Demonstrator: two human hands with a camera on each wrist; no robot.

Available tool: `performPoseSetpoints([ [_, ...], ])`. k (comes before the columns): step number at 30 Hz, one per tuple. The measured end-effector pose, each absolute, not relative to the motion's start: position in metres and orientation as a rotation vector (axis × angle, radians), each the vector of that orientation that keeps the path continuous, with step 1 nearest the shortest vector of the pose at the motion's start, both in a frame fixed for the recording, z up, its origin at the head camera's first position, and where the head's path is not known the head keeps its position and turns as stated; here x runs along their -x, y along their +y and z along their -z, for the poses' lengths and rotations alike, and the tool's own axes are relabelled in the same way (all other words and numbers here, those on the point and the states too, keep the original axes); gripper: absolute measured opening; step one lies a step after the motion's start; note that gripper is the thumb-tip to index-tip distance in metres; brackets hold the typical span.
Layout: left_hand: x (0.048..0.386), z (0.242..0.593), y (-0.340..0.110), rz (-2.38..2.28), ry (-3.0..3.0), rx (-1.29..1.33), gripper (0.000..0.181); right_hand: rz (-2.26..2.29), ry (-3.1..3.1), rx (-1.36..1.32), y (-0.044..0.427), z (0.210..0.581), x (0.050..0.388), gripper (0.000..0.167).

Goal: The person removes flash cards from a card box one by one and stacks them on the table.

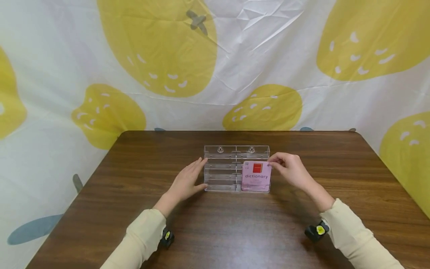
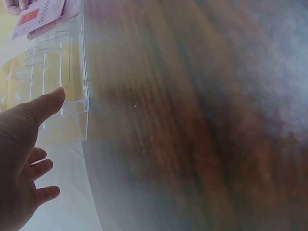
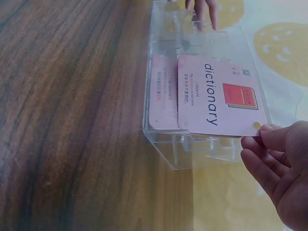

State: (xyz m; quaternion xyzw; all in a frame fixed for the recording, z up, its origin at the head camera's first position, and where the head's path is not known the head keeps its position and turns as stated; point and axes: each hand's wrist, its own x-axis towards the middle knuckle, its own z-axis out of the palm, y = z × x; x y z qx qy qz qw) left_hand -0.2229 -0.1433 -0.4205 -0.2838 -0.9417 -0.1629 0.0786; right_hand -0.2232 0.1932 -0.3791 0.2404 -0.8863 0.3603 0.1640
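Observation:
A clear plastic tiered card rack [image 1: 220, 177] with two columns stands on the table. My right hand [image 1: 291, 168] pinches the upper right corner of a pink "dictionary" flashcard [image 1: 256, 175] between thumb and fingers, at the rack's right column. In the right wrist view the flashcard [image 3: 219, 96] leans behind a second pink card [image 3: 162, 91], which sits in the front pocket. More than one card may be in the pinch; I cannot tell. My left hand [image 1: 188, 180] is at the rack's left side, thumb and fingers spread and extended, fingertips touching or very near its edge.
The brown wood-grain table [image 1: 215, 231] extends around the rack on all sides. Behind it hangs a white cloth [image 1: 262, 45] with yellow lemon prints. Dark wrist cameras [image 1: 317, 231] are worn under both forearms.

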Motion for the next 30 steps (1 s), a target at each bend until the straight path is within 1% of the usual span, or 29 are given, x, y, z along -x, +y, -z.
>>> performPoseSetpoints([
  [14,0.223,0.422,-0.143,0.501,-2.831,0.836,0.084,-1.033,-2.485,-0.724,0.196,0.366,0.214,0.005],
  [30,0.221,0.42,-0.142,0.492,-2.879,0.804,0.083,-1.059,-2.595,-0.626,0.216,0.36,0.192,0.004],
])
